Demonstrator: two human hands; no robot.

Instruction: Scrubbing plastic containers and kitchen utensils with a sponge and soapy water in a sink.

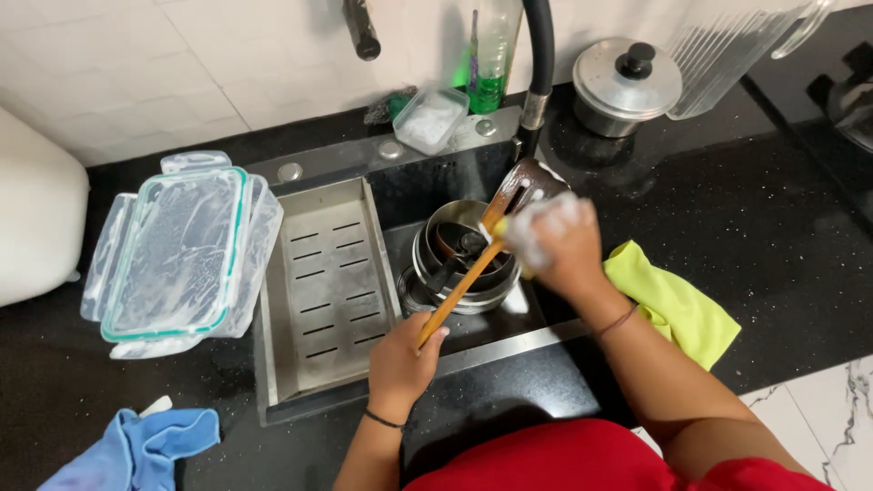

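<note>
Spatula (473, 264) slanting over the sink (364, 300): my left hand (400, 359) grips the handle end nearest me, and the long axis runs up and away to the dark blade, where my soapy right hand (555, 241) presses a sponge.

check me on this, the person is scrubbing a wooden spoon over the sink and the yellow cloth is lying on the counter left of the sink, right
Not quite. The head view shows the yellow cloth on the counter to the right of the sink, by the right hand. The cloth at the left is blue. The rest holds: the left hand grips the wooden spoon over the sink.
</note>
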